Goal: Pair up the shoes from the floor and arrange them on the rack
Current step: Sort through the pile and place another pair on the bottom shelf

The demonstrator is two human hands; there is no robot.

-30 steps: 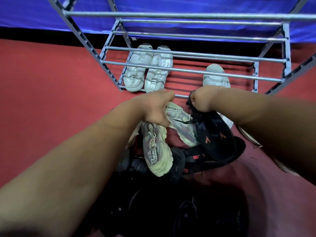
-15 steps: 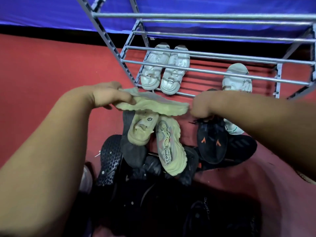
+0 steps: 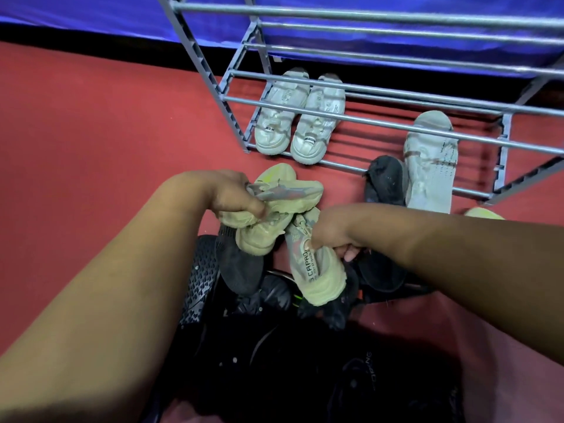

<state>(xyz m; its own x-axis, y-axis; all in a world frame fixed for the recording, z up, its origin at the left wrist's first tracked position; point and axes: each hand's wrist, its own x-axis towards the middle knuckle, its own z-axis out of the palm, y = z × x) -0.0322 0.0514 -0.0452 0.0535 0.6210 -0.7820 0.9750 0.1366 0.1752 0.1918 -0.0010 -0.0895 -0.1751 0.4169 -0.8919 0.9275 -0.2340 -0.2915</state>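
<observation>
Now the right hand [image 3: 331,232] is gripping the second pale shoe [image 3: 317,270] by its soft collar; the left hand [image 3: 235,195] is clutching its light mate [image 3: 283,196].

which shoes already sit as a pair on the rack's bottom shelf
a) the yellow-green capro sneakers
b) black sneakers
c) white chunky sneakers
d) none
c: the white chunky sneakers sit side by side at the left end of the rack, with a single white shoe farther right.
</observation>
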